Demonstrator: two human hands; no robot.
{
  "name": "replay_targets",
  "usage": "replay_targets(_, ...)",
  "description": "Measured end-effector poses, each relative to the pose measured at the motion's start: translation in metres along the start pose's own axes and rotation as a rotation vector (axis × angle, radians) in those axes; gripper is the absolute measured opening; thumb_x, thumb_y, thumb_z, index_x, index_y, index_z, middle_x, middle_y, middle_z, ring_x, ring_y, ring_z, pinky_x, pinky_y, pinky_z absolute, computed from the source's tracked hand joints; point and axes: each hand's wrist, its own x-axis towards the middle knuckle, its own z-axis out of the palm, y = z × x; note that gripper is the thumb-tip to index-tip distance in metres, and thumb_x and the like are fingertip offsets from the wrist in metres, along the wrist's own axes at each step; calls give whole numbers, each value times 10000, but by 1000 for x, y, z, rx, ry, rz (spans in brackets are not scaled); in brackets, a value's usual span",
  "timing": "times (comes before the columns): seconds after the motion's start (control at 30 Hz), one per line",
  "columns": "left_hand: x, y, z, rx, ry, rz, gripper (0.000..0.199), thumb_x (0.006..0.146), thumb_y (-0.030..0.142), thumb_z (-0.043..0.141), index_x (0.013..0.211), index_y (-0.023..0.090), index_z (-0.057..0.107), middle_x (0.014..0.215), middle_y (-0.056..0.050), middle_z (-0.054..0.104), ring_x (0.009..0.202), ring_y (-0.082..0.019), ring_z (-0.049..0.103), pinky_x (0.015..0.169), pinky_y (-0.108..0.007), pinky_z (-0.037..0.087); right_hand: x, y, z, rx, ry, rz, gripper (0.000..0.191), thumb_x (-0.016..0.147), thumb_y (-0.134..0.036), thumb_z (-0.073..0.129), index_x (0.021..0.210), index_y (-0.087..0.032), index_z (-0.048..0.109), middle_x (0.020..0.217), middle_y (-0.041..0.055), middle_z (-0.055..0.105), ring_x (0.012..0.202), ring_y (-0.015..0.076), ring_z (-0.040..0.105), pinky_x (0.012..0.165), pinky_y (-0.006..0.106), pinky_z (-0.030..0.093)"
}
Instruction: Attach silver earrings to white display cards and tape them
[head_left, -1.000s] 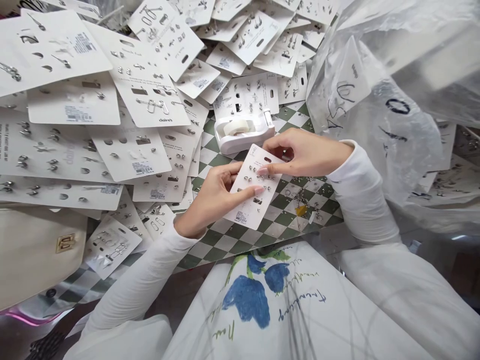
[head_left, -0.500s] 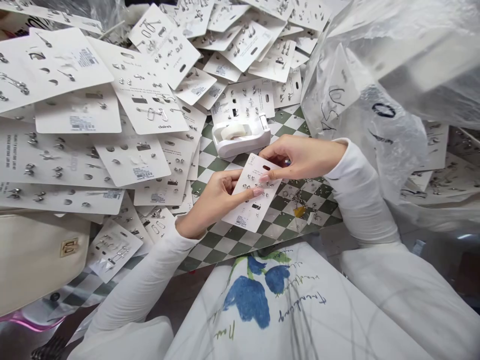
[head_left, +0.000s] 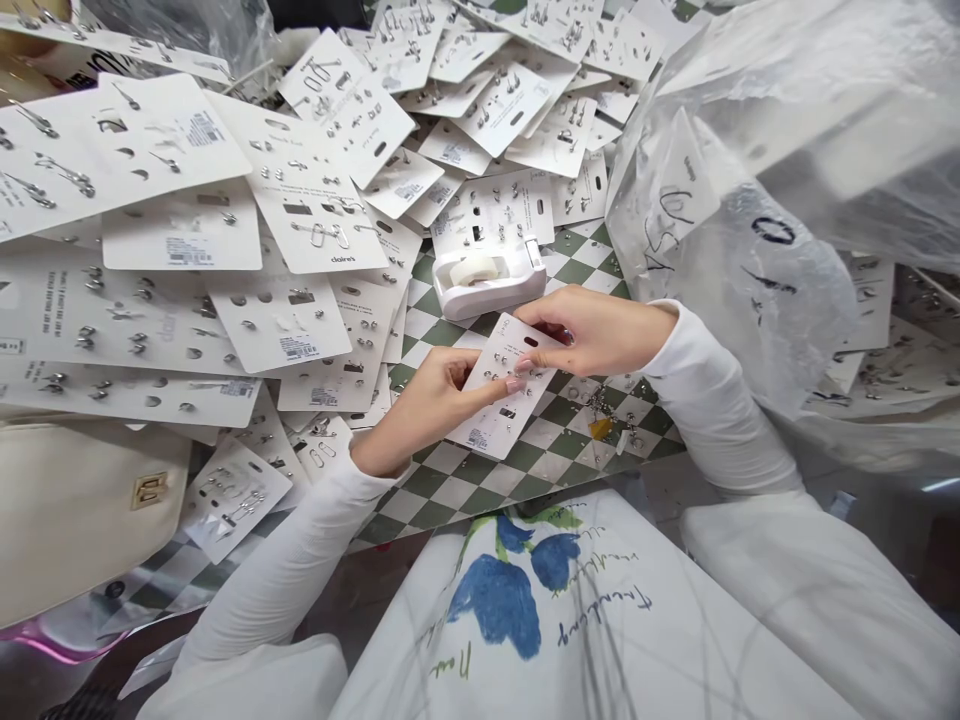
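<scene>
Between my hands is a tilted white earring card (head_left: 491, 425) with small metal studs, a dark slot near its top and a barcode sticker low on it. My left hand (head_left: 431, 405) grips its left edge, thumb across the front and fingers behind. At the upper right edge, my right hand (head_left: 589, 332) is closed on the card, its thumb on the studs and its other fingers partly hidden behind. Just beyond the card stands a white tape dispenser (head_left: 491, 290) holding a roll of tape. Loose small metal pieces (head_left: 596, 400) lie to the right on the checked tabletop (head_left: 450, 490).
Many earring cards (head_left: 315, 200) are heaped on the left and at the back. A large clear plastic bag (head_left: 742, 230) with handwritten marks bulges on the right. At the lower left lies a cream bag (head_left: 82, 510) with a gold clasp. A yellow scrap (head_left: 600, 429) sits among the metal bits.
The view has shifted slightly, so the heap appears further right. My right hand sits a little lower on the card, its thumb nearer the left thumb. Both hands still hold the card.
</scene>
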Motion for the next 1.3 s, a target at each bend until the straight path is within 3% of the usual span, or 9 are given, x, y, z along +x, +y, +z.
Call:
replay_targets(0.17,-1,-4,0,9,90,61,439,817,489,812,564,185,620,522,27,422,472,-98,350,445,-259,307,3,0,4,30,28,-82,190,932,-198,664,776,-176,558,651,-55,445,577,101,369,543,274,288)
replay_targets(0.37,3,-3,-2,-54,76,8,306,789,471,852,766,185,745,628,1,585,512,-113,447,447,-246,314,4,3,3,51,99,-34,86,922,-118,655,846,-156,641,705,-23,582,582,103,428,533,266,320)
replay_targets(0.5,5,-3,-7,-369,41,11,348,765,478,879,773,184,692,678,-1,634,549,-116,517,466,-231,378,-4,1,-8,400,196,-144,229,1052,-348,562,988,-152,662,780,8,629,593,106,522,510,248,423)
replay_targets(0.67,1,-7,5,-595,-218,-38,638,773,680,742,557,240,334,388,77,287,286,-79,224,337,-271,246,0,-4,-3,399,363,-332,329,1004,-307,671,1288,-154,604,1197,81,662,1071,165,645,922,285,561)
replay_targets(0.8,-1,-5,18,-667,-306,-52,590,672,742,772,601,234,481,490,-2,535,346,-138,457,374,-302,404,8,-6,11,600,327,-381,259,892,-327,816,935,-105,691,933,55,700,842,137,672,753,241,588)
replay_targets(0.87,-2,-2,18,-687,-266,-47,489,771,696,733,873,222,674,888,-86,745,686,-229,707,579,-342,575,7,-7,11,683,354,-349,266,885,-334,827,876,-108,688,855,37,689,717,112,653,621,216,571)
replay_targets(0.97,-5,2,11,-689,-75,24,483,980,648,511,1226,261,666,1286,-89,697,1104,-283,706,852,-394,609,2,-7,7,711,423,-297,316,886,-400,823,910,-112,696,869,52,707,672,122,665,516,214,553)
replay_targets(1.13,-8,0,8,-419,267,204,555,997,676,478,1310,244,630,1323,-108,672,1160,-286,677,794,-337,619,6,-5,8,527,610,-181,408,890,-505,795,929,-112,694,850,56,703,616,136,654,492,262,560)
replay_targets(1.3,-7,-5,14,-338,318,207,380,984,488,647,1266,233,665,1166,-86,735,1036,-258,728,728,-309,637,-18,-34,7,-78,1022,-194,124,1075,-305,565,1176,-245,603,981,9,665,850,135,670,665,277,585)
